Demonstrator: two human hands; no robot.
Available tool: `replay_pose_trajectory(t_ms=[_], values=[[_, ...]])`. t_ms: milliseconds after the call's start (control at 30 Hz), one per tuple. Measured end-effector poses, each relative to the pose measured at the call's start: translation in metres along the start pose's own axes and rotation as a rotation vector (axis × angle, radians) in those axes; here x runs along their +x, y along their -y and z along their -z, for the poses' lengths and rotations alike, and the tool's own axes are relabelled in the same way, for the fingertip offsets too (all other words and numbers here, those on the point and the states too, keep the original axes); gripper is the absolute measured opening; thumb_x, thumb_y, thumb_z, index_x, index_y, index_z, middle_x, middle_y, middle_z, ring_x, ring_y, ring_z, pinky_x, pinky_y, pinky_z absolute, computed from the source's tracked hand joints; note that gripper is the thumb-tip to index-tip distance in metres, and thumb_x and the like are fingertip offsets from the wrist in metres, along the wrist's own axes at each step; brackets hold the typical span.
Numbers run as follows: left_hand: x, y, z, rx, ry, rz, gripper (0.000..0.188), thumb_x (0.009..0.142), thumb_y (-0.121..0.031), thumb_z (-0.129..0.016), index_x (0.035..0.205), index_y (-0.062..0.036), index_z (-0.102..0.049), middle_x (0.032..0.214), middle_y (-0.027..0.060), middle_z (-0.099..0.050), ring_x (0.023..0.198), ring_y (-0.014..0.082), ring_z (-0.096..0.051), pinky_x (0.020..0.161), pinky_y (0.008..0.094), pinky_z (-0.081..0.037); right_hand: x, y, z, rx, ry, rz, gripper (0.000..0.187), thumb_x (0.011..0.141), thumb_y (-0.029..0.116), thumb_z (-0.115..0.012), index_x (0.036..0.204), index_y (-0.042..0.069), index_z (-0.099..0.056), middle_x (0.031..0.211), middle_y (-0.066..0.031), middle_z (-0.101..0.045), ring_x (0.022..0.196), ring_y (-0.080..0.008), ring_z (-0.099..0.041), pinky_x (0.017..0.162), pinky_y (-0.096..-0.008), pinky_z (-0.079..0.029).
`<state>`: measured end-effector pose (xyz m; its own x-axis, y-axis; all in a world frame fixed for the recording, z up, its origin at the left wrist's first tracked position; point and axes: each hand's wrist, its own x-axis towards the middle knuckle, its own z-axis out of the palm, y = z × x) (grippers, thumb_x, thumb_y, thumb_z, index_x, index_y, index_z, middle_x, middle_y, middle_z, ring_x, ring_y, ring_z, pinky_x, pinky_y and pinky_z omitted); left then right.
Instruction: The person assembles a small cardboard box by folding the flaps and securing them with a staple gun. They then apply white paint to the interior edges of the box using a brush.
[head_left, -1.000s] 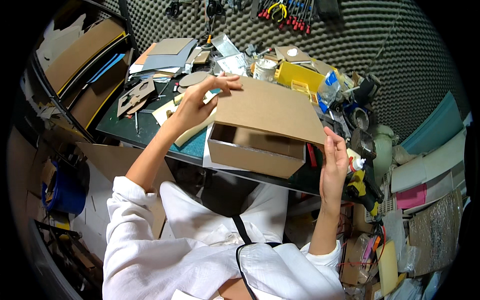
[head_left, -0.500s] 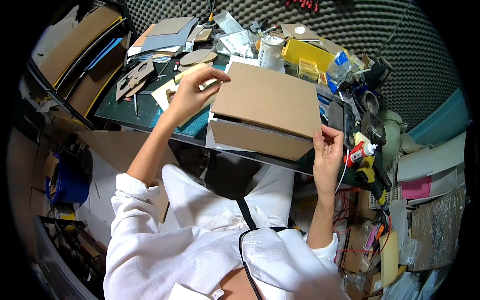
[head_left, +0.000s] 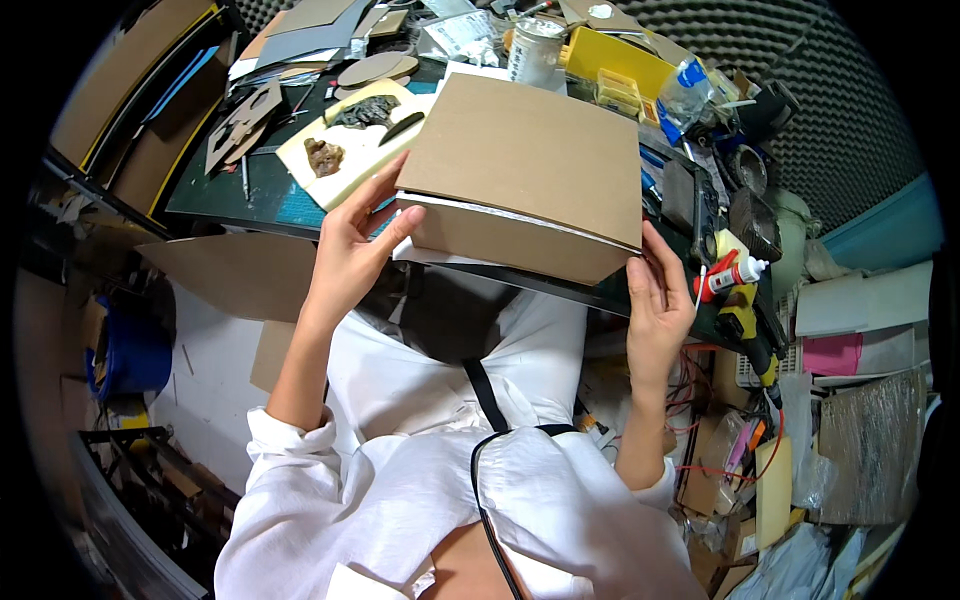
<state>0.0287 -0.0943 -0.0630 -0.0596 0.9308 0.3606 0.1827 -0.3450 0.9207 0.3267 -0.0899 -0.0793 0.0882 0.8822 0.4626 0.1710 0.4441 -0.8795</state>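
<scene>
A brown cardboard box [head_left: 520, 241] lies at the near edge of the worktable, its flat top panel [head_left: 525, 150] covering it. A thin pale line runs between that panel and the front wall. My left hand [head_left: 360, 235] grips the front left corner, thumb against the wall and fingers at the side. At the front right corner, my right hand [head_left: 660, 305] has its thumb and fingers closed around the edge; some fingertips are hidden. White sheets stick out from beneath and behind the box.
Left of the box, a cream sheet [head_left: 350, 160] carries dark and brown lumps. A white tub [head_left: 537, 52] and a yellow box [head_left: 622, 62] stand behind. On the right are a red-and-white bottle [head_left: 730, 278] and a yellow-black tool [head_left: 745, 330]. A blue bucket [head_left: 135, 350] stands low left.
My left hand has come down from the panel's far left corner to the box's front left corner. The panel's front gap has narrowed. My right hand stays at the right corner.
</scene>
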Motion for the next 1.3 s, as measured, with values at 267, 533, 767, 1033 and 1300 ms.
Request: replay_pose_trajectory(t_ms=[267, 533, 767, 1033, 1300], values=[[-0.007, 0.013, -0.011, 0.002, -0.178, -0.022, 0.043, 0.095, -0.013, -0.063, 0.136, -0.0034, -0.053, 0.111, 0.0017, -0.064, 0.082, 0.0029, -0.048, 0.066, 0.0166, -0.039, 0.006, -0.001, 0.001, 0.016, -0.042, 0.005, 0.031, 0.091, 0.0, -0.062, 0.122, -0.002, -0.062, 0.123, -0.0131, -0.06, 0.111, -0.018, -0.059, 0.094, -0.0307, -0.052], [-0.011, 0.02, -0.019, 0.056, -0.31, -0.068, 0.035, 0.092, -0.009, -0.066, 0.126, -0.0037, -0.062, 0.094, -0.0033, -0.066, 0.065, -0.0003, -0.041, 0.051, 0.0156, -0.03, 0.011, -0.011, 0.007, 0.015, -0.088, -0.016, 0.03, 0.088, 0.003, -0.068, 0.118, 0.001, -0.066, 0.115, -0.0118, -0.067, 0.107, -0.0146, -0.062, 0.092, -0.0258, -0.049], [-0.017, 0.021, -0.026, -0.01, -0.462, -0.165, 0.021, 0.086, -0.004, -0.072, 0.106, 0.0024, -0.07, 0.099, 0.0073, -0.071, 0.086, 0.0068, -0.063, 0.072, 0.0184, -0.051, 0.014, -0.018, 0.005, 0.059, -0.165, -0.002, 0.018, 0.086, 0.002, -0.071, 0.103, -0.004, -0.069, 0.104, -0.0113, -0.07, 0.096, -0.0114, -0.063, 0.086, -0.024, -0.05], [-0.014, 0.02, -0.027, -0.022, -0.465, -0.146, 0.016, 0.086, -0.003, -0.071, 0.101, 0.0023, -0.071, 0.093, 0.0073, -0.071, 0.085, 0.0083, -0.064, 0.078, 0.0217, -0.052, 0.022, -0.023, 0.005, 0.078, -0.148, -0.006, 0.015, 0.089, 0.003, -0.068, 0.102, -0.004, -0.067, 0.104, -0.0115, -0.069, 0.091, -0.0122, -0.064, 0.085, -0.0261, -0.054], [-0.017, 0.015, -0.035, -0.002, -0.55, -0.156, 0.016, 0.087, -0.005, -0.071, 0.099, 0.0038, -0.07, 0.087, 0.004, -0.07, 0.077, 0.005, -0.062, 0.073, 0.0183, -0.051, 0.021, -0.023, 0.001, 0.03, -0.148, 0.01, 0.01, 0.089, 0.0, -0.066, 0.098, -0.005, -0.065, 0.11, -0.0165, -0.067, 0.099, -0.0151, -0.063, 0.087, -0.0266, -0.053]])
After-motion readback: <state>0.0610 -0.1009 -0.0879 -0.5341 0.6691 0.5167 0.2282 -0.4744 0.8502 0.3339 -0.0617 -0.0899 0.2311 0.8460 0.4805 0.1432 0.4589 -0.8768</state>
